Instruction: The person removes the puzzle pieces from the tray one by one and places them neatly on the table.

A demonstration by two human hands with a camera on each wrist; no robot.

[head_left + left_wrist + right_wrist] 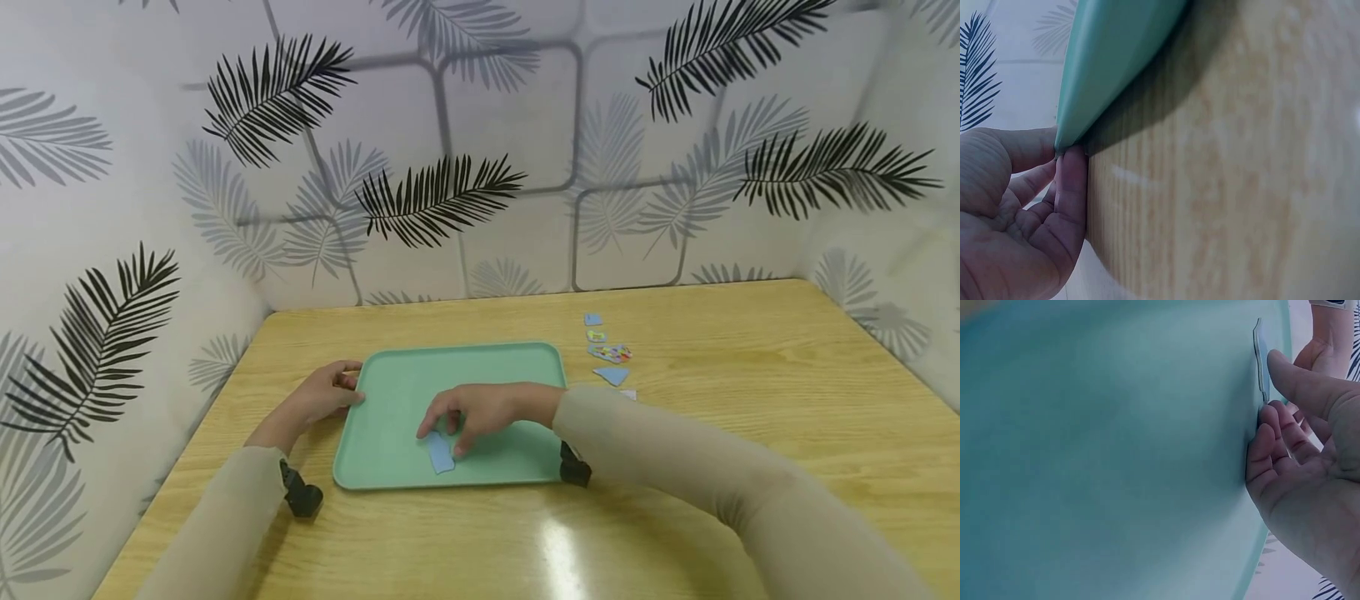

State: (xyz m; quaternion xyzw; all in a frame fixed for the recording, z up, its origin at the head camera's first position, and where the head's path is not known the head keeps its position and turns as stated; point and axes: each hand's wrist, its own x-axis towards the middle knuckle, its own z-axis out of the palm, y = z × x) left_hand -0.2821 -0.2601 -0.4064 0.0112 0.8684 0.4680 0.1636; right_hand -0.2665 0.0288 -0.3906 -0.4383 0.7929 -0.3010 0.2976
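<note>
A light green tray (498, 367) lies on the wooden table. My left hand (324, 393) is at its left side, thumb and fingers pinching the rim; the left wrist view shows the thumb and fingers (1072, 187) meeting at the tray's edge. Over the tray's middle, my right hand (480, 408) reaches down to a small light blue puzzle piece (441, 454) lying on the tray. The index fingertip is right at the piece's upper end and the thumb at its right edge. In the right wrist view, the thumb (1297, 378) overlaps the blue piece (1261, 359), and the other fingers curl loosely over the tray.
Right of the tray, several flat pieces lie in a column on the table (750, 358): a small blue one (592, 319), a colourful one (611, 353), a blue triangular one (612, 375), and a pale one partly behind the right sleeve. A leaf-patterned wall (525, 250) stands behind.
</note>
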